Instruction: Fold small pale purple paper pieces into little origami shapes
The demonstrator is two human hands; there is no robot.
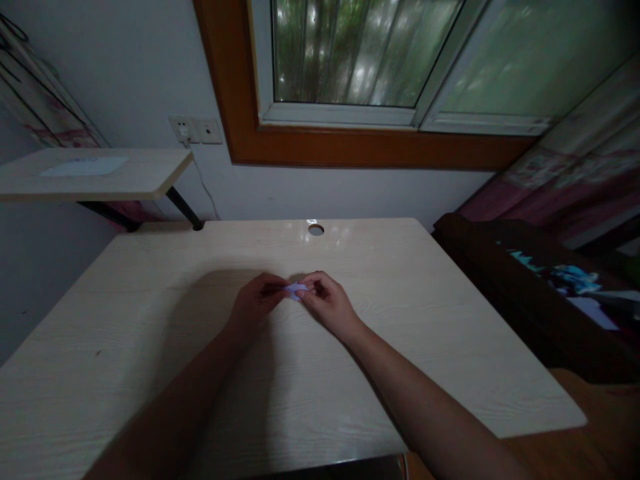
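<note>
A small piece of folded pale-lilac paper [296, 291] is held just above the middle of the desk, between my two hands. My left hand [257, 298] pinches its left end between thumb and fingers. From the other side, my right hand [330, 300] grips the right end, thumb in front and fingers curled behind. Fingertips cover both ends, so the full shape of the folded paper cannot be made out.
The pale wood-grain desk [425, 373] has a round cable hole [316, 230] near its back edge. A raised shelf [160, 177] with a sheet [85, 167] on it stands at the back left. A dark wooden cabinet [480, 267] with scattered items is at the right. A dark object [340, 470] lies at the front edge.
</note>
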